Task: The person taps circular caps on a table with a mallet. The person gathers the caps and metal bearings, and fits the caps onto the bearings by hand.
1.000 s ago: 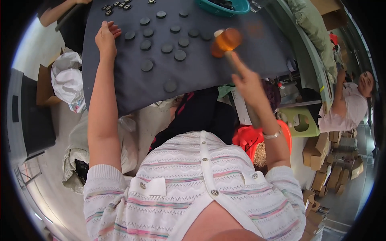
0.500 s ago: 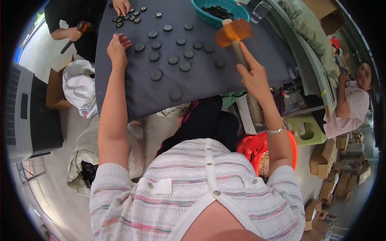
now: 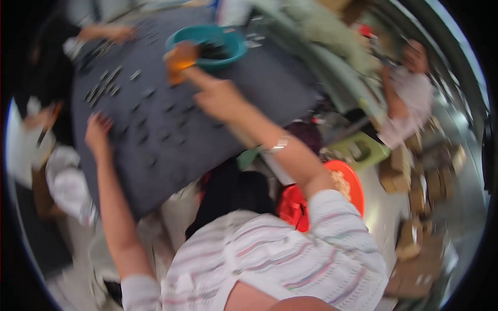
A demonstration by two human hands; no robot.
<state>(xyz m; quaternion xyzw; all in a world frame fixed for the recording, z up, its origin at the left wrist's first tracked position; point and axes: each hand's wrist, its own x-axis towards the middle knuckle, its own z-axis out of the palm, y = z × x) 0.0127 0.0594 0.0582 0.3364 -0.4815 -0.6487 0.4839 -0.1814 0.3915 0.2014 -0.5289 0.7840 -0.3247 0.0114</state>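
The picture is smeared by motion. My right hand (image 3: 220, 101) grips a mallet by its handle, index finger stretched along it. The mallet's translucent orange head (image 3: 181, 59) is over the table, beside the teal basin (image 3: 236, 54) that holds dark pieces. My left hand (image 3: 97, 132) rests at the left part of the table, blurred but with fingers loosely out and nothing seen in them. To its right, several dark round discs (image 3: 164, 136) lie spread on the grey tabletop (image 3: 259, 78). Beyond it lies a cluster of dark pieces with pale parts (image 3: 106, 85).
A co-worker's hand (image 3: 120, 34) is at the far left of the table. Another hand (image 3: 41, 119) at the left edge holds a dark handle. On the right sit a person in pink (image 3: 404, 98), a green stool (image 3: 363, 150), an orange-red tub (image 3: 355, 186) and cardboard boxes (image 3: 410, 238).
The whole view has swung, so the table appears farther left and tilted. My right hand has carried the mallet leftward across the discs to near the basin. My left hand remains by the table's left side.
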